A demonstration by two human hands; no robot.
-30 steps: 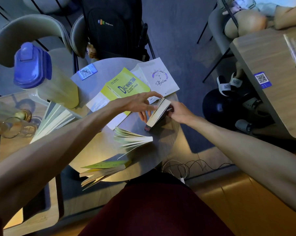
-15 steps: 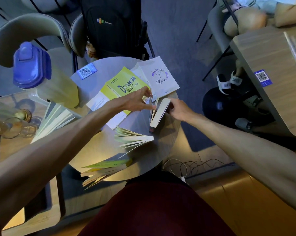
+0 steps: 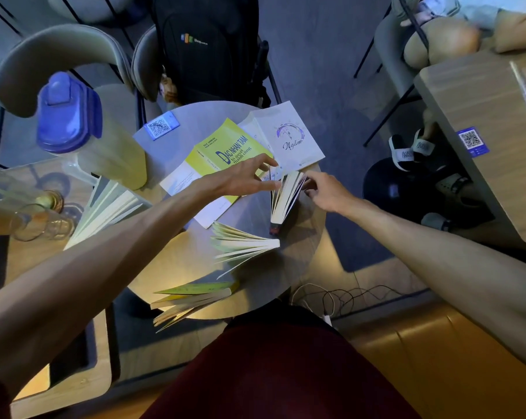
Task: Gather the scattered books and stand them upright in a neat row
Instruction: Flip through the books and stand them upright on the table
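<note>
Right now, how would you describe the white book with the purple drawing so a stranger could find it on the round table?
Start at the round grey table in front of the black backpack. On its far right edge the white book lies flat, partly overhanging, right of the flat yellow book. It alone has a white cover with a purple emblem above cursive lettering.

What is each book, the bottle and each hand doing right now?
Yellow book: lying flat, closed.
White book: lying flat, closed.
Small book: standing, pages fanning.
Middle book: standing, fanned open.
Near book: standing, fanned open.
Bottle: lid shut.
Left hand: open.
Right hand: fingertips at the small book.
</note>
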